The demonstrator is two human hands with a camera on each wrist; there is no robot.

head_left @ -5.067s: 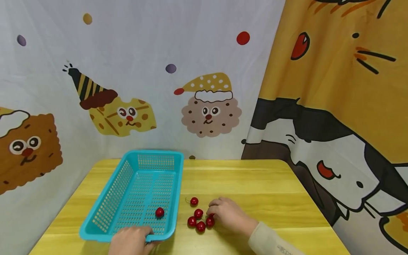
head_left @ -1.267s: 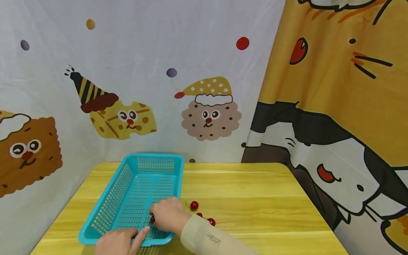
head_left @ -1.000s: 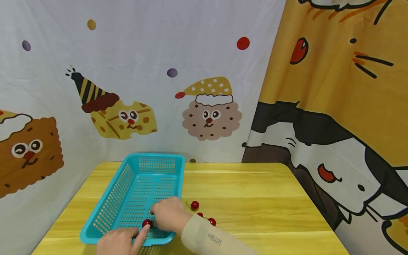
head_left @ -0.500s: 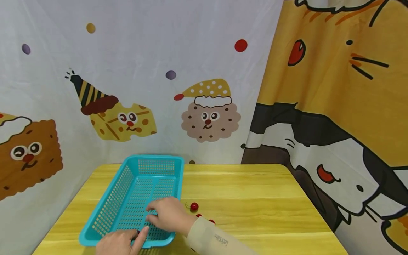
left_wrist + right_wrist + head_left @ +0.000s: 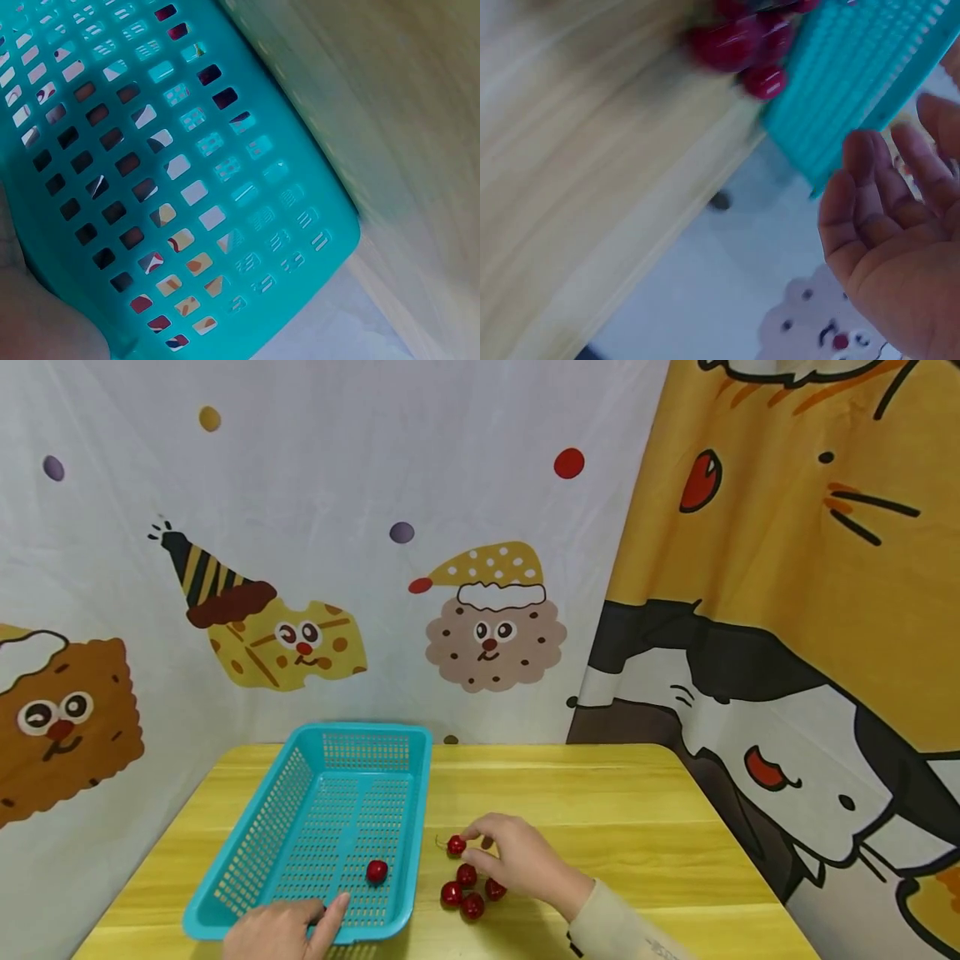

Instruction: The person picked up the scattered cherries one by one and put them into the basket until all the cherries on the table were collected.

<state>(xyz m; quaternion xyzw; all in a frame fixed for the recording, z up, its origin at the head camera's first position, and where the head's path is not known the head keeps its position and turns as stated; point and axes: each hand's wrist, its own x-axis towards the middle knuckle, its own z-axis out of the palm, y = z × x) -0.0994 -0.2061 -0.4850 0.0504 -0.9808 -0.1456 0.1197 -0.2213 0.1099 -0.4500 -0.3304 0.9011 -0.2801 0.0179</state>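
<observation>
A: Where are our cherries?

B: One cherry [image 5: 377, 872] lies inside the basket [image 5: 367, 727], near its right wall. On the surface [image 5: 600, 793] to the right we have a stemmed cherry [image 5: 456, 846] and, just nearer to us, a cluster of four [image 5: 467, 876].

A: And our hands?

B: Our right hand [image 5: 517, 858] is released: thumb and fingers stand apart, loosely bent, with nothing between them. The tips are right at the stemmed cherry; we can't tell whether they touch it. Our left hand [image 5: 281, 930] grips the basket by its near rim.

A: How should we expect the fruit to handle?

B: Light, we'd judge, with a smooth, shiny skin that could slip and roll if we pinch off-centre. They look firm, but a hard squeeze might bruise them.

A: So where do we take hold?

B: Around the widest part, thumb and forefinger on opposite sides, with gentle pressure. The stem [image 5: 438, 842] points toward the basket, but it looks thin; we'd rather not lift by it, since it could snap off.

A: And the basket?

B: Probably light and slightly springy plastic, so our grip on the rim should be enough to steady it.
</observation>
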